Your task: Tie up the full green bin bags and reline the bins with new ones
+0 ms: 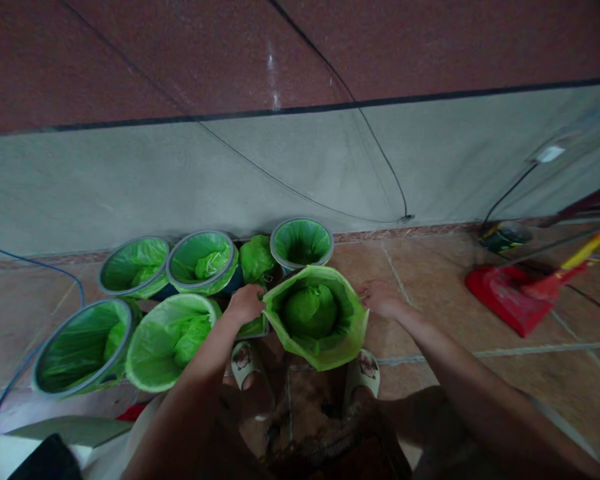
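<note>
Green bag [323,355]: our left fingers [256,297] and right fingers [369,291] clamped on its rim; 5 lined bins [70,350] nearby.

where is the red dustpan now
On the head view's right, the red dustpan is on the floor beyond the right hand, near the dark container.
</note>
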{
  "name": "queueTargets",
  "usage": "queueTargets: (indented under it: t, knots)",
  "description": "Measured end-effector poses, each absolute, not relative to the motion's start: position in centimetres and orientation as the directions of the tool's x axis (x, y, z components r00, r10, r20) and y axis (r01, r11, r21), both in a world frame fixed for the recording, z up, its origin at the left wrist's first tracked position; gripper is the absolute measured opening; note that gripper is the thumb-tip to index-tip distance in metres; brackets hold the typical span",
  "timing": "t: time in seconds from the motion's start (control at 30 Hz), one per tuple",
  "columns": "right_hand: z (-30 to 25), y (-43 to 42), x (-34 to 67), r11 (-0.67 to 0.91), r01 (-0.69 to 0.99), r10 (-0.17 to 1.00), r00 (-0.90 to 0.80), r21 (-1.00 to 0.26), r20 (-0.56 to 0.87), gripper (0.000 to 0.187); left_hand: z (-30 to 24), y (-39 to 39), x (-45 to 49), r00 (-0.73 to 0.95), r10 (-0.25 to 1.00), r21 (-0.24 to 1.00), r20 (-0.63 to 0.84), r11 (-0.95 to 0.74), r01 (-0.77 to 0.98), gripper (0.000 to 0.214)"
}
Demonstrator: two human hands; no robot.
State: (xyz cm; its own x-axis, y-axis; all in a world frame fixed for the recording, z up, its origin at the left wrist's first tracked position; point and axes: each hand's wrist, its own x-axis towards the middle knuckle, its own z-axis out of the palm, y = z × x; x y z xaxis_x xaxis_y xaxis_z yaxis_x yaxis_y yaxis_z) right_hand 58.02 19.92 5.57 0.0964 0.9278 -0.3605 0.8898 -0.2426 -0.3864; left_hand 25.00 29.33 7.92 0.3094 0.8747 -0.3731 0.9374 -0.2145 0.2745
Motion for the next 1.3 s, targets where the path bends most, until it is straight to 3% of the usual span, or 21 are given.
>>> queueTargets:
  t: [0.07,0.13,0.23,0.33,0.47,0.67,0.77,0.9,0.97,1.0,1.13,1.3]
  knots:
    - [6.7,20.1,56.8,-0.269,0.851,0.944,0.14,-0.451,-0.298,0.021,8.7,29.4,25.0,0.326,0.894,0.355,-0.308,-0.21,0.911,0.031]
    - [8.1,20.4,55.4,-0.213,0.733,0.976,0.129,-0.646,-0.176,0.024,9.7,29.3,25.4,0.376,0.9,0.521,-0.221,-0.217,0.825,0.033]
    - [10.9,20.7,53.4,-0.023,0.377,0.993,0.115,-0.926,0.022,0.027,11.4,28.7,26.4,0.48,0.876,0.826,-0.033,-0.247,0.507,0.031]
    - [13.6,21.0,52.2,0.109,0.066,0.987,0.112,-0.992,0.116,0.031,12.7,28.1,27.7,0.485,0.865,0.953,0.132,-0.246,0.179,0.033]
    - [15.0,21.1,51.2,0.073,-0.059,0.997,0.04,-0.996,0.071,0.037,13.2,27.8,29.4,0.503,0.844,0.953,0.188,-0.282,0.116,0.03]
    - [13.6,21.3,48.8,0.044,0.186,0.989,-0.148,-0.982,0.016,0.042,13.6,27.1,31.7,0.589,0.766,0.92,0.258,-0.381,0.092,0.033]
    - [12.9,21.8,48.1,0.045,0.336,0.997,-0.069,-0.941,0.023,0.019,13.9,27.0,32.5,0.608,0.748,0.905,0.267,-0.411,0.108,0.035]
    - [13.2,22.3,48.3,-0.024,0.409,0.999,0.032,-0.912,-0.011,0.031,12.7,27.9,32.5,0.383,0.9,0.891,0.208,-0.336,0.306,0.036]
    - [13.8,22.5,48.6,-0.023,0.326,1.0,0.019,-0.945,-0.017,0.032,11.4,28.3,32.4,0.36,0.921,0.893,0.148,-0.281,0.351,0.036]
    - [14.2,22.5,48.7,-0.015,0.255,1.0,0.003,-0.967,-0.014,0.031,10.8,28.4,32.5,0.436,0.893,0.903,0.114,-0.276,0.329,0.034]
    - [15.8,22.8,49.4,0.013,-0.08,0.999,0.032,-0.997,0.01,0.029,9.9,27.8,32.7,0.761,0.647,0.967,0.053,-0.223,0.122,0.027]
    - [16.4,23.1,50.4,0.052,-0.279,0.994,0.105,-0.959,0.023,0.028,11.0,26.9,32.7,0.712,0.701,0.988,0.033,-0.131,0.084,0.031]
